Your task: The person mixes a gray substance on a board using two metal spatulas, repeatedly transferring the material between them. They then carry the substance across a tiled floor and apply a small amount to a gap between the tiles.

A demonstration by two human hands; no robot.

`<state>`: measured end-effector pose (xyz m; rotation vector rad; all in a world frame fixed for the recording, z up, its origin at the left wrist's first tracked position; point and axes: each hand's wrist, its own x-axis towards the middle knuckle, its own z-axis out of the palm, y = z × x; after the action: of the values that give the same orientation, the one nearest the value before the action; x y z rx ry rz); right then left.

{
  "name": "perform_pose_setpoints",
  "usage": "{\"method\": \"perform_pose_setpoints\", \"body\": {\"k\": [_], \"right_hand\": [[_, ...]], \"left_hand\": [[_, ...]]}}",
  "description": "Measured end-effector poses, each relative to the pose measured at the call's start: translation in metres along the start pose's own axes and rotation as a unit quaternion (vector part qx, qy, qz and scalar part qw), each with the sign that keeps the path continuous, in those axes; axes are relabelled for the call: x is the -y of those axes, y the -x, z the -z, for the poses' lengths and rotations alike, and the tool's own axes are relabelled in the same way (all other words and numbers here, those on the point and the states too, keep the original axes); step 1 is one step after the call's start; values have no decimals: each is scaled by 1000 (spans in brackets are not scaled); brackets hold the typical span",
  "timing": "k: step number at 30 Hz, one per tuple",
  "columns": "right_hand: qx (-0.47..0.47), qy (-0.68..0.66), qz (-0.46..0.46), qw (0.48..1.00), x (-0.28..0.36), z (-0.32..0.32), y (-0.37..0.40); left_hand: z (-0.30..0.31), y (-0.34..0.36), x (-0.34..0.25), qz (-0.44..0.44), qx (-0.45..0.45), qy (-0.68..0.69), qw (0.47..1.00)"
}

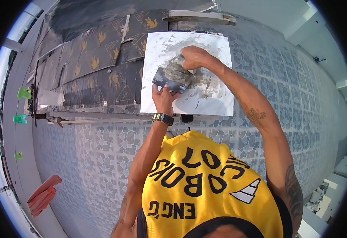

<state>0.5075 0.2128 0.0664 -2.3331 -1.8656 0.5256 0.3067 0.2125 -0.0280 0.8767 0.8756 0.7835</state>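
A large square white tile [205,101] lies face down on the patterned floor, smeared with grey mortar. A heap of wet grey mortar [177,71] sits near its middle. My left hand [162,97] grips a dark flat trowel blade [166,82] loaded with mortar, at the tile's left side. My right hand [195,56] is closed just above the heap, over a tool whose handle is hidden by my fingers.
Dark printed cardboard sheets [98,63] cover the floor left of the tile. A wooden plank [199,16] lies beyond the tile. Green plastic pieces [23,93] and a red cloth [42,194] lie at the left. A small black object [187,118] sits by the tile's near edge.
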Motion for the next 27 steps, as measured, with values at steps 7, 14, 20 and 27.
{"method": "perform_pose_setpoints", "body": {"k": [7, 14, 20, 27], "right_hand": [[-26, -15, 5, 1000, -6, -5, 3], [-41, -1, 7, 999, 9, 9, 22], [-119, -49, 10, 992, 18, 35, 60], [-270, -132, -19, 954, 16, 53, 107]], "left_hand": [[-1, -10, 2, 6, 21, 4, 1000], [2, -10, -8, 31, 57, 31, 997], [9, -17, -27, 11, 113, 69, 991], [16, -32, -50, 5, 192, 76, 978]]}}
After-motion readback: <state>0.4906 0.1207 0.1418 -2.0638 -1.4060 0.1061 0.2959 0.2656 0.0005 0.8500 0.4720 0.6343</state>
